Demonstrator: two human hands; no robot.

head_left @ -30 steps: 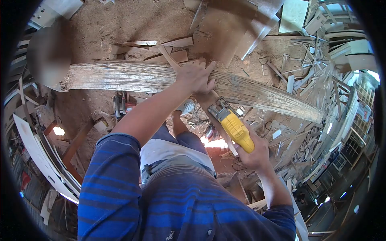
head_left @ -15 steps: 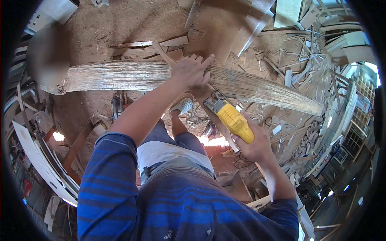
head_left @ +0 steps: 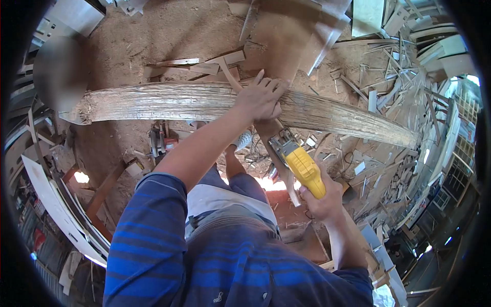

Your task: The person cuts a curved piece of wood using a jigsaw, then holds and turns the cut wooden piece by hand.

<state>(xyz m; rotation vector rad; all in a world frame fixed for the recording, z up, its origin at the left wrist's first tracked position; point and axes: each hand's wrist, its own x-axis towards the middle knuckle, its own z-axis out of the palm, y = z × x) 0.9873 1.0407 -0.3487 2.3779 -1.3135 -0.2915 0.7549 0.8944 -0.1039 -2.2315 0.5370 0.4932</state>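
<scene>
Presently: my left hand [head_left: 261, 101], fingers apart, is resting over a wooden strip [head_left: 284, 176] and weathered beam [head_left: 163, 101] beneath; my right hand [head_left: 325, 197], fingers wrapped, is clasping the yellow jigsaw [head_left: 303, 166]. Sound practice: keeping left fingers clear, strip steady.

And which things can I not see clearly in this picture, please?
In the head view:
Wooden strip: part covered by left hand.
Yellow power tool: underside, hidden by its own body.
Right hand: some fingers, hidden behind the tool.
Round grey shape: identity, lost to blur.
</scene>
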